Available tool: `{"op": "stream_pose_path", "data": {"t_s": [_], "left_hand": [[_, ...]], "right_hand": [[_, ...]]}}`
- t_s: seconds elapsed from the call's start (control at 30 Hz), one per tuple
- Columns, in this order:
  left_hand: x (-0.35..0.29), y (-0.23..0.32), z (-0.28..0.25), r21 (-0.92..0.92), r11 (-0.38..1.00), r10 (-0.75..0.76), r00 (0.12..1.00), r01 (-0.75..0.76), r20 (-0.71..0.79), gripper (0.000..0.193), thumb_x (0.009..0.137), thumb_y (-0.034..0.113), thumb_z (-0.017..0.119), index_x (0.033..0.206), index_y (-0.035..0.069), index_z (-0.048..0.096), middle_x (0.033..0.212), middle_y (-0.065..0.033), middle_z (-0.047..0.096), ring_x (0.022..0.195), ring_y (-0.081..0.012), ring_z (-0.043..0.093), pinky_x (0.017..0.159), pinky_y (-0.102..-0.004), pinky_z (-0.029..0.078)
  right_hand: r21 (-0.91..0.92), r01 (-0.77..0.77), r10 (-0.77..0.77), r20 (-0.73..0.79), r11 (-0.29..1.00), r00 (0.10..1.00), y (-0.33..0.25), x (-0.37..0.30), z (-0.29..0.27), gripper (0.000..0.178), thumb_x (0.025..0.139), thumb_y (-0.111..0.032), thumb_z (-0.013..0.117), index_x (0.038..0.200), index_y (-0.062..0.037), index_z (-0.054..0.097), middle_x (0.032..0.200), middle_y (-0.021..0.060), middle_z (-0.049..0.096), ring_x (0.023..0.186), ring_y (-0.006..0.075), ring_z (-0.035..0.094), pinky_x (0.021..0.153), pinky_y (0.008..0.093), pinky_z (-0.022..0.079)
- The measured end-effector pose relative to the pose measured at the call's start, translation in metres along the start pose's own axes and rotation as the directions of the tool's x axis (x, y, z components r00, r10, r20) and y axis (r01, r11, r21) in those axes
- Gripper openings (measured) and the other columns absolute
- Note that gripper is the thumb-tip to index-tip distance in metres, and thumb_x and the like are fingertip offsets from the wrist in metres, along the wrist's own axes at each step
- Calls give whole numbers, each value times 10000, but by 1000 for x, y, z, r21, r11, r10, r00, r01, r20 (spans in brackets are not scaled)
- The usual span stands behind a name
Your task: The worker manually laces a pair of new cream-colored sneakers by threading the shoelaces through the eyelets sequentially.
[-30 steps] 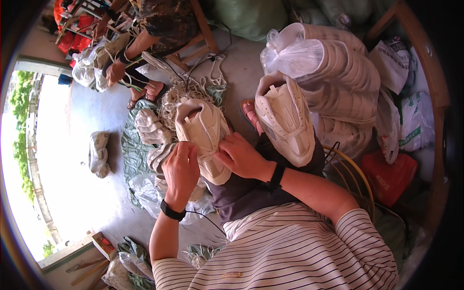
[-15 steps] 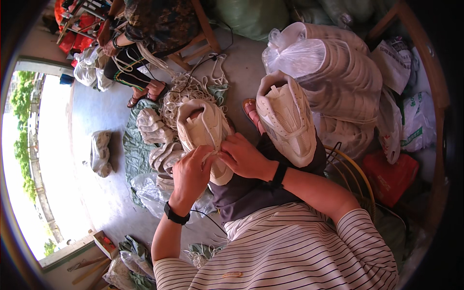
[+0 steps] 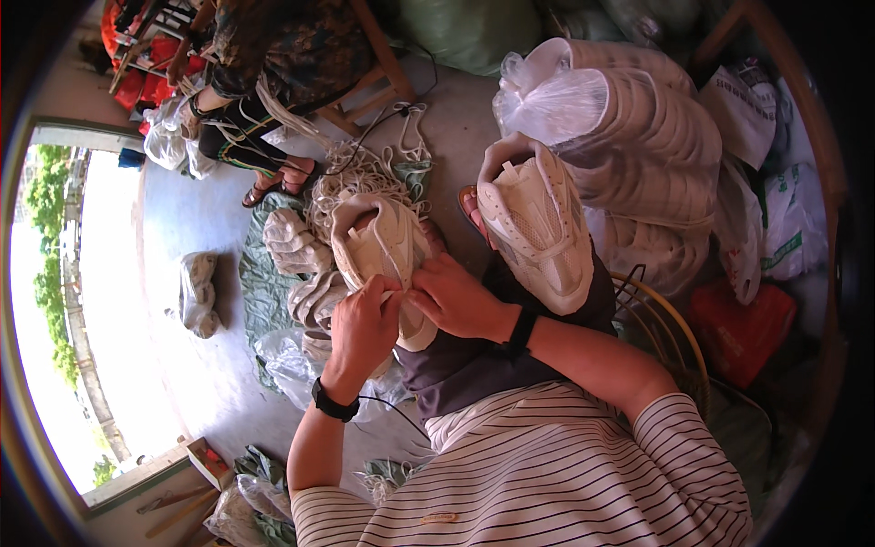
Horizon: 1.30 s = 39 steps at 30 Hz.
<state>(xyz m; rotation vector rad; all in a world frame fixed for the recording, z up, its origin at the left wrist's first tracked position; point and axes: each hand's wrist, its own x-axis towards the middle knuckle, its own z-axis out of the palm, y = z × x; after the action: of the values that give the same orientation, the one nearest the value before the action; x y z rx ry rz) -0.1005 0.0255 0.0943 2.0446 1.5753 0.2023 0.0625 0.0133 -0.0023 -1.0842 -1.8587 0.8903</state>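
Note:
A cream shoe (image 3: 372, 248) rests on my left thigh, its opening turned away from me. My left hand (image 3: 362, 319) is closed in a pinch over the front of its lacing area; what lies between those fingertips is too small to make out. My right hand (image 3: 460, 296) grips the same shoe from its right side, fingertips close to the left ones. On my right knee lies a second cream shoe (image 3: 538, 232) with mesh panels and a lace across its front, touched by neither hand.
Beyond the shoes lies a heap of pale laces (image 3: 351, 182). Shoe uppers (image 3: 293, 244) sit on a green sheet (image 3: 258, 260) at left. Wrapped stacks of uppers (image 3: 638, 137) stand at right, near a yellow-rimmed basket (image 3: 688, 333). A co-worker's hand (image 3: 196, 105) shows at upper left.
The view has shifted slightly. Both hands stay at the front of the same shoe, with only small finger movement.

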Motion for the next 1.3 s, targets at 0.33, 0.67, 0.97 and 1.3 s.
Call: {"op": "stream_pose_path", "data": {"t_s": [0.33,0.67,0.97,1.3], "left_hand": [[1,5,5,2,999,-37,998,37,-40,108,861,128,662,914,36,646,760,-138,676,707,-305,679,641,-379,510],[3,-6,4,-10,996,-82,936,83,-343,93,847,111,666,861,25,634,742,-118,631,612,-250,597,606,-342,474],[12,-27,1,-171,982,-119,965,80,-233,101,839,83,650,896,14,604,733,-79,598,611,-166,547,600,-295,454],[3,-30,-23,-104,974,-200,980,200,15,133,821,118,703,896,37,629,615,-55,539,525,-152,488,528,-302,419]], "right_hand": [[39,-26,26,0,999,1000,2,-4,-5,110,890,-133,611,861,-33,577,858,133,537,898,344,521,874,427,407],[40,-37,37,-5,999,999,7,5,-1,128,906,-144,606,867,-24,582,855,134,545,895,342,522,865,429,410],[79,-67,70,-30,995,997,12,14,7,164,908,-154,594,823,-14,604,811,137,552,870,330,534,848,416,408],[49,-153,158,-120,987,980,1,20,14,216,883,-168,610,736,-12,584,806,170,591,838,367,542,793,451,437]]}}
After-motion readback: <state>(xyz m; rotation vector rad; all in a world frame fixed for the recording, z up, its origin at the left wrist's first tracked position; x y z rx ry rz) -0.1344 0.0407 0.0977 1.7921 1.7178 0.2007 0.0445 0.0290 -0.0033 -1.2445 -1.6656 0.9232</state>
